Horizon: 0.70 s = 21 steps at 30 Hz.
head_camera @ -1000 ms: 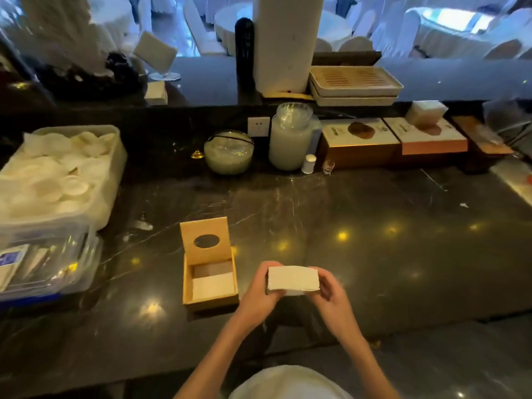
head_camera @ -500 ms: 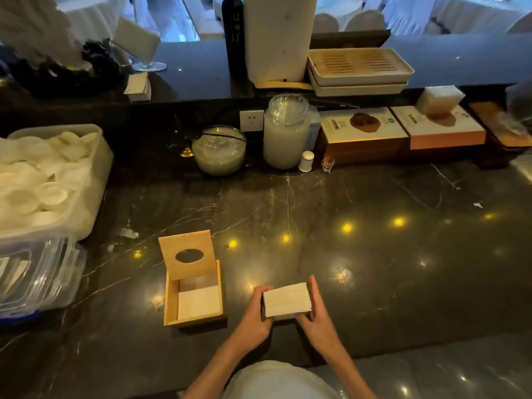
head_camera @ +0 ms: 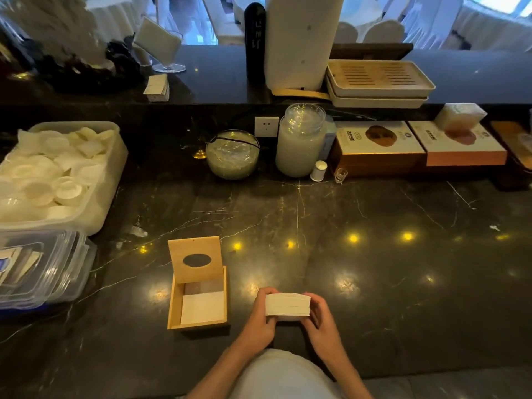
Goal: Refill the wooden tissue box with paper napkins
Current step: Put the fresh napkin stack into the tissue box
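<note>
Napkin stack, held; box open

Lower centre of frame: napkin stack (head_camera: 287,304), clasped end to end by my left hand (head_camera: 260,318) and right hand (head_camera: 322,321), fingers curled shut around it. Just left: wooden box (head_camera: 198,298), lid upright, napkins inside, on dark tabletop (head_camera: 374,254).

Dim interior, cool daylight blown out at the top right, small yellow glints on the glossy dark surface (head_camera: 374,254), soft overall focus, wide-angle bending at the edges
</note>
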### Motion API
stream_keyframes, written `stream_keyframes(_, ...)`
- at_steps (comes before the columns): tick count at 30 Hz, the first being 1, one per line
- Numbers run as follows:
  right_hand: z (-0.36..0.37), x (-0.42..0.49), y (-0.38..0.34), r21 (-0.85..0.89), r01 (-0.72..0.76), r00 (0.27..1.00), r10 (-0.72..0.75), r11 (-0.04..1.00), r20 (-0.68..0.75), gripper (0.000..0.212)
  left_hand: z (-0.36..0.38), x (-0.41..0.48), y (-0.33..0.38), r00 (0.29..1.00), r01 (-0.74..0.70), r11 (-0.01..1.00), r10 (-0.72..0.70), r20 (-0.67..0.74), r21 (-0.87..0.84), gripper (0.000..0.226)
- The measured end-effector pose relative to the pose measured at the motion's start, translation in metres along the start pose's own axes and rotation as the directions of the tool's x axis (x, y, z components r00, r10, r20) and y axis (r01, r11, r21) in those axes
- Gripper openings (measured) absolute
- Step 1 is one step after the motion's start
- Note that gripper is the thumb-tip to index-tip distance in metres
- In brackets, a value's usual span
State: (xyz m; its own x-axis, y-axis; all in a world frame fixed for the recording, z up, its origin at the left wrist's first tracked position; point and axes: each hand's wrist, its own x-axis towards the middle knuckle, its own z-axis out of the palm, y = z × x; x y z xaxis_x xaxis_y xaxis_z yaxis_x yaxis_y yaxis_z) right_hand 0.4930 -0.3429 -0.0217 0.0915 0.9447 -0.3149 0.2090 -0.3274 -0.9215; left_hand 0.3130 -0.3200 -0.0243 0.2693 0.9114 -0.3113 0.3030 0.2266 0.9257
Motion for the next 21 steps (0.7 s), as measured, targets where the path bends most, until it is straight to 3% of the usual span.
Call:
stream_keyframes(8, -0.008, 0.006, 0.001, -0.137, -0.012, 0.993, 0.027, 0.990, 0.112, 0.043, -0.006, -0.004, 0.003, 0.998, 0.039, 0.999, -0.039, 0.040, -0.006, 0.056)
stream_keyframes(12, -0.016, 0.012, -0.015, 0.010, -0.132, 0.983, 0.129, 0.991, 0.133, 0.036, -0.016, -0.007, 0.022, 0.983, 0.159, 0.985, -0.153, 0.097, -0.063, 0.044)
stream_keyframes(16, -0.023, 0.015, -0.047, 0.149, -0.369, 0.884, 0.297, 0.917, 0.361, 0.038, -0.040, -0.019, 0.052, 0.974, 0.221, 0.935, -0.197, 0.115, -0.276, 0.044)
stream_keyframes(21, -0.014, 0.027, -0.085, 0.096, -0.349, 0.757, 0.219, 0.932, 0.615, 0.045, -0.080, -0.042, 0.067, 0.977, 0.214, 0.898, -0.207, 0.060, -0.385, 0.042)
